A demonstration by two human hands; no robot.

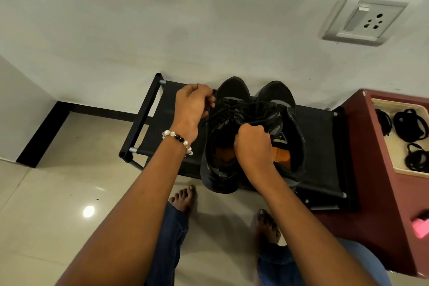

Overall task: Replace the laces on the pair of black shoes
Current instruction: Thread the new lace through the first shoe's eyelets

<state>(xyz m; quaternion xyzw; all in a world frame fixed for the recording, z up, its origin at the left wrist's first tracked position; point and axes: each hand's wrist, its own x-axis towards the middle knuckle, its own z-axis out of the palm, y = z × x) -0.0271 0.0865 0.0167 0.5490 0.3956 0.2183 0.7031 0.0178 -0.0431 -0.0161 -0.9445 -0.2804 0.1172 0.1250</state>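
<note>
Two black shoes stand side by side on a black shoe rack (pixel 320 146), toes toward the wall. The left shoe (pixel 222 137) and the right shoe (pixel 287 123) both show orange insoles. Black laces (pixel 250 109) run loosely across both tongues. My left hand (pixel 192 104), with a bead bracelet on the wrist, pinches a lace end at the left shoe's outer side. My right hand (pixel 253 144) is fisted between the two shoes and grips the laces near the tongues.
A maroon cabinet (pixel 376 169) stands right of the rack, with a cream tray (pixel 392 158) holding several coiled black laces (pixel 408 125). A pink object (pixel 421 225) lies on the cabinet. My bare feet (pixel 183 199) stand on the tiled floor. A wall socket (pixel 364 18) is above.
</note>
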